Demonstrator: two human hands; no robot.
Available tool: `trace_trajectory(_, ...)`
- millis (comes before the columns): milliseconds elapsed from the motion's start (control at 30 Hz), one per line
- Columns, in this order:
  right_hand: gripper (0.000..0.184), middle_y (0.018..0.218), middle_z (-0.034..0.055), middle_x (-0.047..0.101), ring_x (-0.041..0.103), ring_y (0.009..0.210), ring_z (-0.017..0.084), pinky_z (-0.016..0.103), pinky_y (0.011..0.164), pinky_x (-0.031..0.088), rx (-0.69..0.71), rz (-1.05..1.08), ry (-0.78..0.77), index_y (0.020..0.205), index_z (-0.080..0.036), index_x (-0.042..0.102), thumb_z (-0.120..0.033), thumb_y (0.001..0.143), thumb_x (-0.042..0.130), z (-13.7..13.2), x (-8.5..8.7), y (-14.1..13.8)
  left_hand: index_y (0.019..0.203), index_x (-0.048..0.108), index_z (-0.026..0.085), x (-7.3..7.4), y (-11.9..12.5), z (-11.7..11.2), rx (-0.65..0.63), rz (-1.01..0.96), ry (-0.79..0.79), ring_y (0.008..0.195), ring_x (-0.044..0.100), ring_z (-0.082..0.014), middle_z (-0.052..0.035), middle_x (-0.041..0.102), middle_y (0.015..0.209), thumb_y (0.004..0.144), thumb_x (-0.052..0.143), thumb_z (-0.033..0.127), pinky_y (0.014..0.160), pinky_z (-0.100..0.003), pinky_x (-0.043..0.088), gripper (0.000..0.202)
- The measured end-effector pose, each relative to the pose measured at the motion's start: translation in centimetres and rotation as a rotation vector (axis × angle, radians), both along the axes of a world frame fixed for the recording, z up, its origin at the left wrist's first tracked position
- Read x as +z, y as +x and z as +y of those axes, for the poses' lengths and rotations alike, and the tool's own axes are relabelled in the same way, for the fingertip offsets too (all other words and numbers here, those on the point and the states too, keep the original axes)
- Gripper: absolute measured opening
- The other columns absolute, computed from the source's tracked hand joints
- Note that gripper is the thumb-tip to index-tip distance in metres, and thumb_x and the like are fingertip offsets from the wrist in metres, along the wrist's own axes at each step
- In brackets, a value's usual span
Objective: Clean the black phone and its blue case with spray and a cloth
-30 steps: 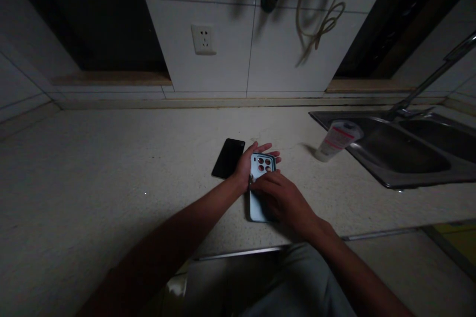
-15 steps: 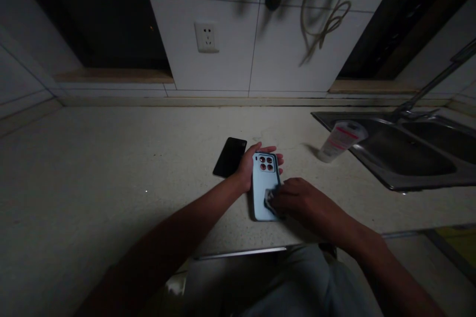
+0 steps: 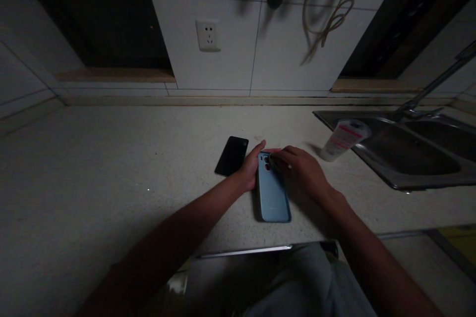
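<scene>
The left hand's [image 3: 252, 167] grip is clamped on the upper edge of a light-blue rectangular phone case [image 3: 273, 198] at the pale speckled desk [image 3: 111, 158]. The right hand's [image 3: 302, 166] fingers pinch a partly hidden, small dark wad [image 3: 272, 162] against its camera cutouts.

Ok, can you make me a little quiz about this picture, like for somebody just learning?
1. True or false: the phone lies in the sink.
2. What colour is the case: A black, B red or C blue?
3. Which of the person's hands is nearer the cup?

Key:
1. False; the phone lies on the counter.
2. C.
3. The right hand.
</scene>
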State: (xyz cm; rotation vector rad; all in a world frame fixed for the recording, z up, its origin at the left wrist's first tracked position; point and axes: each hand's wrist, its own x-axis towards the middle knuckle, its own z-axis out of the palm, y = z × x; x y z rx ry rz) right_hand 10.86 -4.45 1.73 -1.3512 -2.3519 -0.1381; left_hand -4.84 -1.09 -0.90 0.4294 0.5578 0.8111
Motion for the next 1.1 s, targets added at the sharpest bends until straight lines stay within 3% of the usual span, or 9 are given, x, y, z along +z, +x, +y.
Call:
trace_trajectory(133,0.026,0.096,0.0105,0.071,0.064,0.078,0.023,0.032,0.065,0.042,-0.028,0.045,0.027,0.112,-0.02,0.074,-0.017,0.094,0.055,0.5,-0.1,-1.6,0.064,0.061,0.018,-0.1,0.0,0.0,-0.02,0.027,-0.083,0.041,0.051,-0.0148,-0.0008,0.052,0.045,0.09,0.058,0.055,0.054,-0.029,0.045,0.046)
trace_trajectory(300,0.023,0.098,0.0089,0.073,0.066,0.079,0.021,0.03,0.066,0.045,0.005,0.147,0.059,0.109,-0.022,0.075,-0.021,0.096,0.056,0.2,-0.2,-3.0,0.068,0.065,0.016,-0.2,-0.2,0.1,-0.026,0.005,-0.15,0.063,0.066,-0.0226,-0.008,0.067,0.062,0.084,0.066,0.057,0.068,-0.035,0.051,0.044)
trace_trajectory(400,0.022,0.099,0.009,0.073,0.067,0.082,0.02,0.031,0.069,0.048,0.074,0.263,0.023,0.107,-0.022,0.075,-0.021,0.096,0.055,0.0,-0.4,-3.0,0.063,0.063,0.016,-0.4,-0.3,0.1,-0.03,0.008,-0.162,0.065,0.067,-0.0234,-0.0091,0.068,0.063,0.079,0.071,0.059,0.069,-0.035,0.051,0.046)
trace_trajectory(500,0.021,0.095,0.0086,0.072,0.067,0.084,0.02,0.033,0.074,0.051,0.153,0.459,-0.012,0.106,-0.021,0.074,-0.022,0.096,0.056,-0.1,-0.8,-2.6,0.061,0.061,0.017,-0.3,-0.4,0.1,-0.033,0.012,-0.152,0.064,0.067,-0.0231,-0.0095,0.066,0.061,0.084,0.065,0.06,0.067,-0.035,0.051,0.049)
trace_trajectory(667,0.016,0.103,0.0073,0.075,0.069,0.098,0.023,0.038,0.084,0.054,0.272,0.715,-0.143,0.103,-0.025,0.075,-0.031,0.093,0.063,-0.8,-1.3,-2.0,0.087,0.072,0.015,0.1,-0.5,-0.1,-0.026,0.005,-0.054,0.063,0.067,-0.0217,-0.0085,0.068,0.066,0.089,0.057,0.061,0.065,-0.033,0.051,0.048)
trace_trajectory(800,0.019,0.101,0.0072,0.073,0.067,0.095,0.022,0.037,0.082,0.054,0.344,0.669,-0.188,0.106,-0.024,0.073,-0.033,0.094,0.062,-1.5,-1.4,-2.0,0.108,0.072,0.013,0.1,-0.5,-0.2,0.044,0.058,0.03,0.064,0.066,-0.022,-0.0097,0.069,0.074,0.089,0.052,0.065,0.068,-0.035,0.052,0.059)
trace_trajectory(967,0.033,0.097,0.0059,0.066,0.062,0.087,0.02,0.035,0.078,0.052,0.307,0.628,-0.13,0.123,-0.023,0.064,-0.038,0.094,0.062,-1.7,-1.5,-2.4,0.121,0.067,0.013,0.2,-0.6,-0.7,0.101,0.064,0.103,0.067,0.064,-0.0211,-0.0076,0.067,0.076,0.088,0.053,0.062,0.071,-0.035,0.051,0.06)
trace_trajectory(1100,0.021,0.099,0.0065,0.067,0.062,0.091,0.021,0.036,0.083,0.051,0.3,0.592,-0.133,0.109,-0.023,0.066,-0.036,0.096,0.058,-1.6,-1.5,-2.1,0.127,0.063,0.013,0.8,-0.7,-1.0,0.111,-0.006,0.097,0.067,0.064,-0.0213,-0.0099,0.07,0.084,0.089,0.047,0.053,0.074,-0.037,0.051,0.058)
